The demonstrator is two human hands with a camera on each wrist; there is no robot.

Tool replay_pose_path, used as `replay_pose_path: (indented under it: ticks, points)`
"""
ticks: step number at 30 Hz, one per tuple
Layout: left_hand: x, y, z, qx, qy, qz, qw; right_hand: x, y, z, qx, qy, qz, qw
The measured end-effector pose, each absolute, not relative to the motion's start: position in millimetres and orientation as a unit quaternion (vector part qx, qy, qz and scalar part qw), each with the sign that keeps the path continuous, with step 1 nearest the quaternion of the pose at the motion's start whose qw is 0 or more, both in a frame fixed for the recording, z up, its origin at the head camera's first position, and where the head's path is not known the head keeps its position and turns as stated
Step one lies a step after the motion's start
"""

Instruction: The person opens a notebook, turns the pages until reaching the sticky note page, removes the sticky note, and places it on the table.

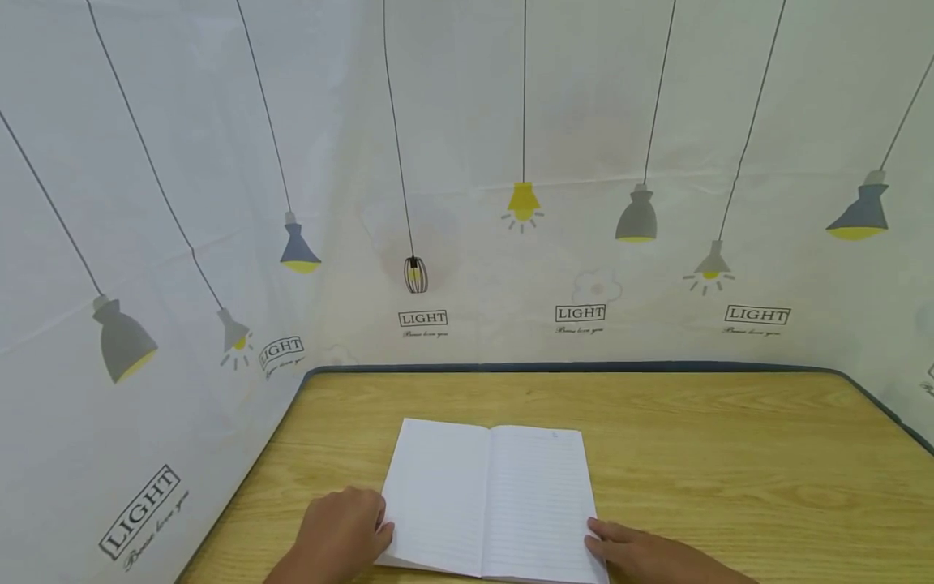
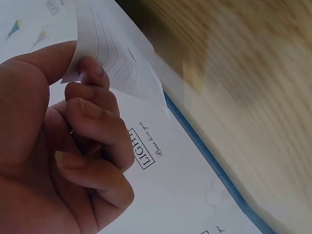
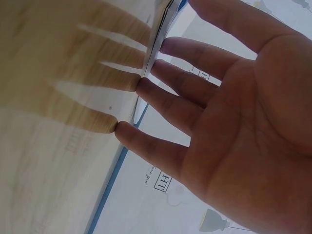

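Observation:
An open notebook [image 1: 540, 495] lies on the wooden table in the head view, its right page lined and its left page looking plain. At its left edge is my left hand [image 1: 343, 527]. The left wrist view shows the thumb and index finger of that hand pinching the edge of a lined page [image 2: 117, 53], which bends up; the other fingers are curled. My right hand [image 1: 649, 556] is at the notebook's right edge. Its fingers look nearly straight in the right wrist view, fingertips [image 3: 168, 46] against the notebook's side and the tabletop.
The wood-grain table [image 1: 730, 454] has a dark blue edge [image 1: 569, 367]. White cloth [image 1: 474, 122] printed with hanging lamps and the word LIGHT surrounds it at the back and sides.

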State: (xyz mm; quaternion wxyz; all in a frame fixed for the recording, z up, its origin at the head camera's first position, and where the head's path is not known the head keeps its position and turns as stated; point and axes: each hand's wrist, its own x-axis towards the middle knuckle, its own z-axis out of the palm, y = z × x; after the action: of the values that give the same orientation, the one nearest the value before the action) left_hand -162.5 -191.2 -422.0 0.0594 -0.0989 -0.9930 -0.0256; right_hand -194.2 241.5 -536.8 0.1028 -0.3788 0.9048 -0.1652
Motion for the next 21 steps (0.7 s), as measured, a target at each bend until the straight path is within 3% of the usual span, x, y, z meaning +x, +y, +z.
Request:
replay_pose_path:
  ticks: [9,13,21]
  points:
    - [-170,-192,-427,-0.092,-0.996,-0.015,0.001,-185,232,-515,-0.364,0.907,-0.175,0.118]
    - [-172,-193,-430,-0.103,-0.995,-0.012,0.005,-182,229,-509,-0.359,0.911,-0.17,0.109]
    - [-173,-195,-437,-0.13,-0.991,-0.012,0.023,-174,219,-483,-0.337,0.91,-0.18,0.16]
